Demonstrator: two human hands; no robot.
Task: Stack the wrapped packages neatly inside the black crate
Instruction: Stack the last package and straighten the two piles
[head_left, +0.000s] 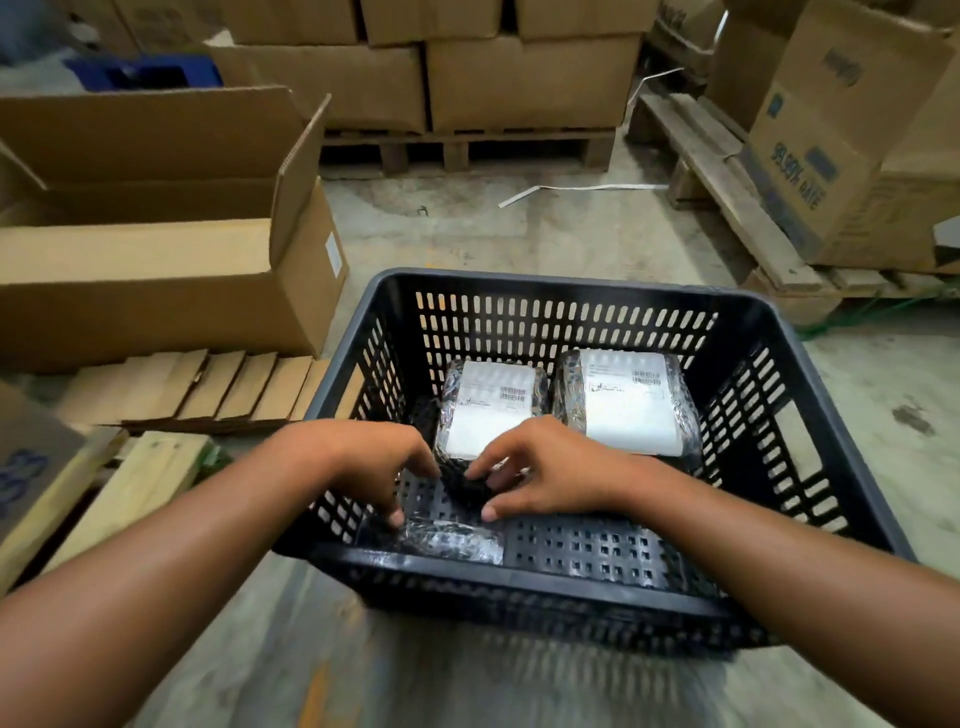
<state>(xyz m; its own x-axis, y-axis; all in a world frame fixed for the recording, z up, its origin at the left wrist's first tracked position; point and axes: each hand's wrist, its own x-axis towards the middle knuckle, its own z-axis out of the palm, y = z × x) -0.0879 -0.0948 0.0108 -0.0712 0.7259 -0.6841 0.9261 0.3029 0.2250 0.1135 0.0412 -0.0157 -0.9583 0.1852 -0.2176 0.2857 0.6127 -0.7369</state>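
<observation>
Both hands reach into the black crate (597, 291) on the floor: left hand (363, 462) and right hand (540, 473) w/ curled fingers, grip closed on a dark wrapped package (462, 483) between them. Two labelled packages (488, 410) (628, 400) lie side by side at the crate's far wall, another wrapped pkg (452, 540) by the near wall

Left hand (363, 460) and right hand (540, 467) close together, palms down, fingers curled downward, forearms converging.
</observation>
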